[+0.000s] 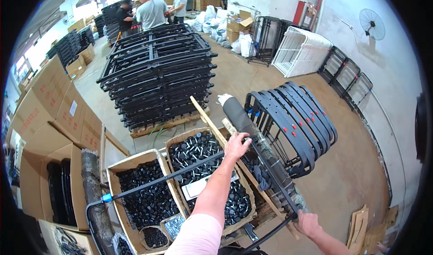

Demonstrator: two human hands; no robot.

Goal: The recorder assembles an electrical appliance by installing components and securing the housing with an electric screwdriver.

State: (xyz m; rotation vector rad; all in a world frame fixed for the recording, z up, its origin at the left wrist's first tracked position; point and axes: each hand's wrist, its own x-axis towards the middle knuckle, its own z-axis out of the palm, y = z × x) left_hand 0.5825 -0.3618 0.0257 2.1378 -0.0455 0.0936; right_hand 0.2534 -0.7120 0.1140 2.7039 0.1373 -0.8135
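Observation:
A black tubular metal frame point(166, 177) lies slanted across the open boxes in front of me, with a blue piece point(107, 197) near its left corner. Wrapped on its far side is my left hand point(237, 146), my forearm reaching over the boxes. My right hand point(309, 224) is closed at the frame's near right corner. Beneath it, one carton point(110, 176) holds many small black plastic caps. Another carton point(251, 189) contains black-headed bolts, with a white rectangular piece point(195, 190) on top. Part of the frame hides behind my left arm.
A dark padded post point(237, 113) and wooden strips point(205, 119) edge the boxes. Beyond stand a tall stack of black frames point(164, 83) and curved black frames point(293, 124). Tall cartons point(58, 110) rise at left. Several people point(152, 13) stand at the back.

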